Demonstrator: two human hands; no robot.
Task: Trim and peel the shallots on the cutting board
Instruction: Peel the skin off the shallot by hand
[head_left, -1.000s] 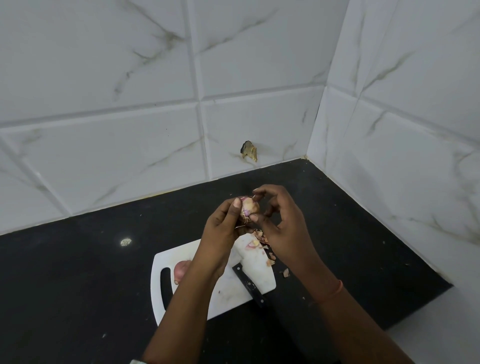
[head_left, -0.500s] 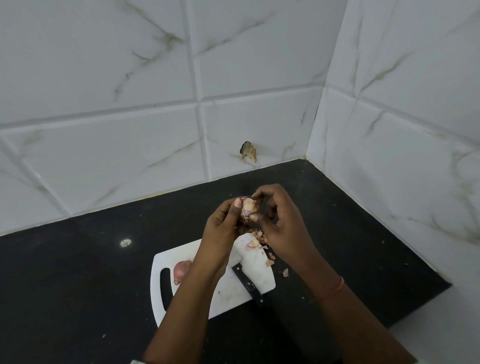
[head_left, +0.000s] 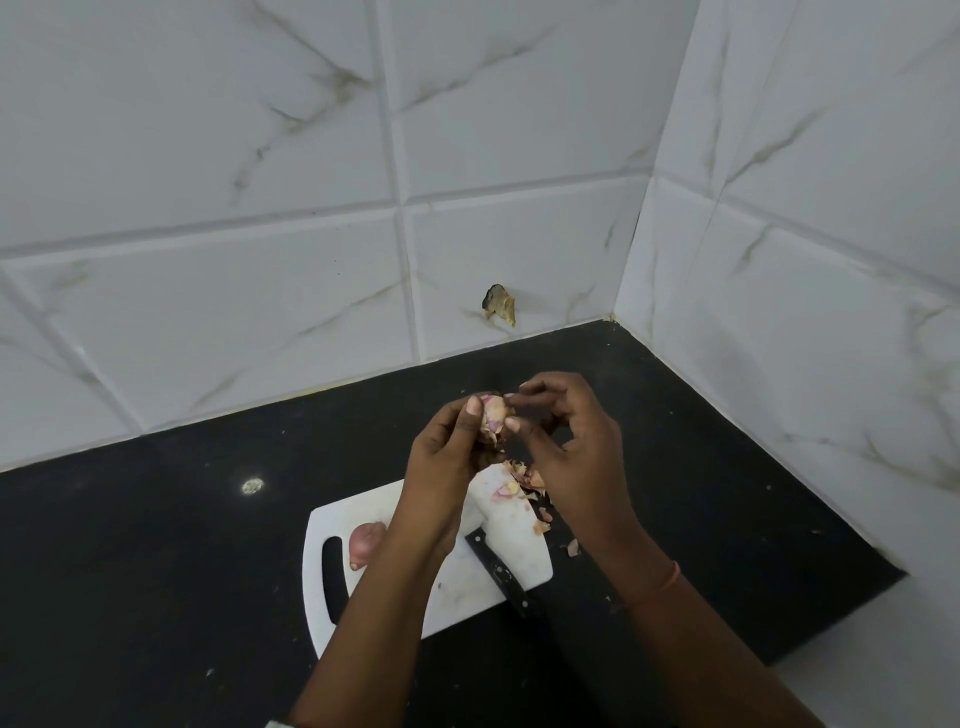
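Note:
My left hand (head_left: 447, 457) grips a pale pink shallot (head_left: 493, 413) above the far end of the white cutting board (head_left: 415, 587). My right hand (head_left: 566, 447) pinches the shallot's skin on its right side with thumb and forefinger. A second shallot (head_left: 363, 540) lies on the board near its handle slot, partly hidden by my left forearm. A black-handled knife (head_left: 501, 574) rests on the board's right part, its blade hidden under my left hand. Several peel scraps (head_left: 522, 480) lie heaped at the board's far right corner.
The board sits on a black counter (head_left: 156, 545) in a corner of white marble-look tiled walls. Loose peel bits (head_left: 571, 546) lie on the counter right of the board. A chipped hole (head_left: 500, 304) marks the back wall. The counter's edge falls away at the lower right.
Both hands stay at the shallot almost unmoved. My right fingers have shifted slightly on the skin at the shallot's right side.

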